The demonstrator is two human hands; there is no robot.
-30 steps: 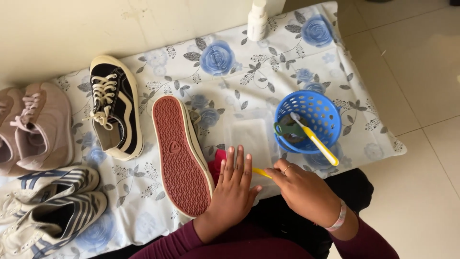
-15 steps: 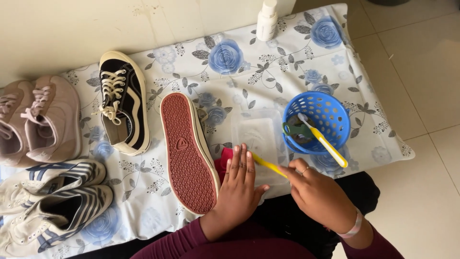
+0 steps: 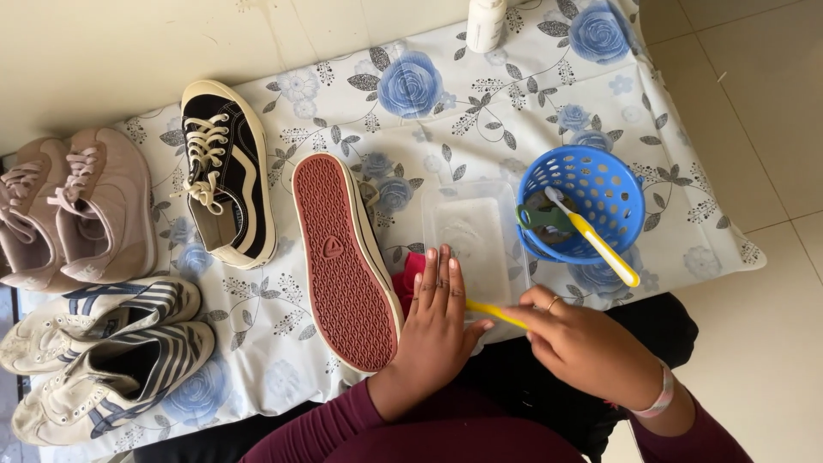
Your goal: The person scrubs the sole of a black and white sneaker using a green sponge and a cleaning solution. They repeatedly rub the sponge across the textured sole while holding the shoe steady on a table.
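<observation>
A black sneaker lies overturned, its red-brown sole (image 3: 343,261) facing up on the floral cloth (image 3: 446,94). My left hand (image 3: 437,334) rests flat beside it, fingers together, covering a red item (image 3: 408,276). My right hand (image 3: 583,343) pinches a thin yellow handle (image 3: 495,312) whose tip is hidden under my left hand. A clear plastic tray (image 3: 474,231) sits just beyond my fingers. The matching black sneaker (image 3: 227,171) stands upright to the left.
A blue basket (image 3: 617,167) on the right holds a yellow-and-white toothbrush (image 3: 596,244) and a green item. Pink sneakers (image 3: 81,206) and striped white sneakers (image 3: 94,351) lie at the left. A white bottle (image 3: 486,21) stands at the cloth's far edge. Tiled floor lies to the right.
The view has shifted slightly. My right hand has slid the yellow handle a little toward my left hand; the left hand stays flat by the overturned sneaker.
</observation>
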